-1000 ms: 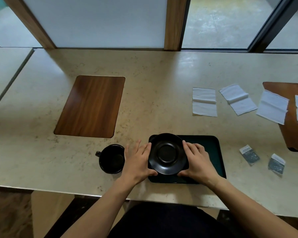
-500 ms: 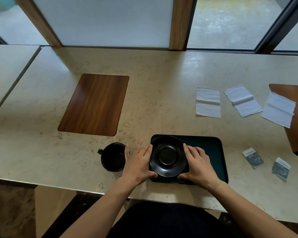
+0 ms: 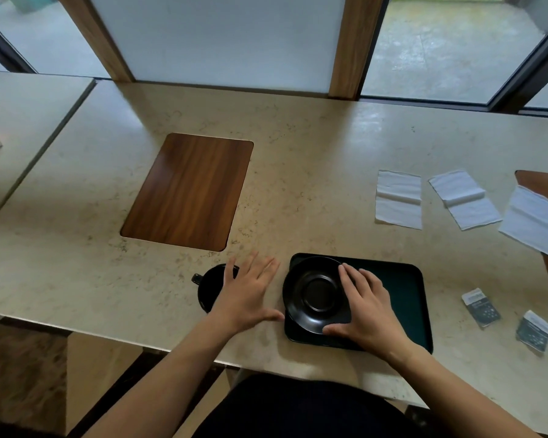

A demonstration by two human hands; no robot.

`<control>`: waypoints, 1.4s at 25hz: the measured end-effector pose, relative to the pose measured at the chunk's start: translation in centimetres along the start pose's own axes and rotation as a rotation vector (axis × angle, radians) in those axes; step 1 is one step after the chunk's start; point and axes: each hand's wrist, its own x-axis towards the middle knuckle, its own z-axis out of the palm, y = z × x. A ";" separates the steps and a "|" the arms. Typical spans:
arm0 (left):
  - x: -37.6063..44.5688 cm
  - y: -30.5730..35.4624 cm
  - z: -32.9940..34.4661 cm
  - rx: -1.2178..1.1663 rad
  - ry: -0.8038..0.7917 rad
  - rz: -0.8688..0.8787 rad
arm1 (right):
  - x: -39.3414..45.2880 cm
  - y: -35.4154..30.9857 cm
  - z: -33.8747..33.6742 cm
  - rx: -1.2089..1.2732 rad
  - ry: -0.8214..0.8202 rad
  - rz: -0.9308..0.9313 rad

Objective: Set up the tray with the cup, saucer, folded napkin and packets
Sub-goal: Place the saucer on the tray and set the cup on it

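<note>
Our right hand [image 3: 366,306] steadies the black saucer [image 3: 314,294] at the left end of the dark tray [image 3: 405,286], fingers and thumb curled over its rim; our left hand [image 3: 249,289], fingers spread and holding nothing, hovers just right of the black cup [image 3: 211,287], its handle pointing away to the left, the nearer hand for that pickup

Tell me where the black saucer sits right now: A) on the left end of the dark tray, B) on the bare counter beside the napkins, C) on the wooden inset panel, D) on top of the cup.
A: the black saucer lies on the left end of the dark tray, with the right hand holding its right rim, while the black cup stands apart on the counter to the left.
</note>
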 end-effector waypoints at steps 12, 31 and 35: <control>-4.1 -13.5 -3.1 -0.061 -0.199 -0.112 | 5.2 -14.1 1.7 0.021 -0.054 -0.174; -3.1 -16.7 -1.3 -0.337 -0.011 -0.044 | 6.6 -17.5 4.6 0.302 0.003 0.064; -2.7 -16.5 -1.8 -0.377 0.050 -0.029 | 6.7 -16.9 3.4 0.339 0.041 0.052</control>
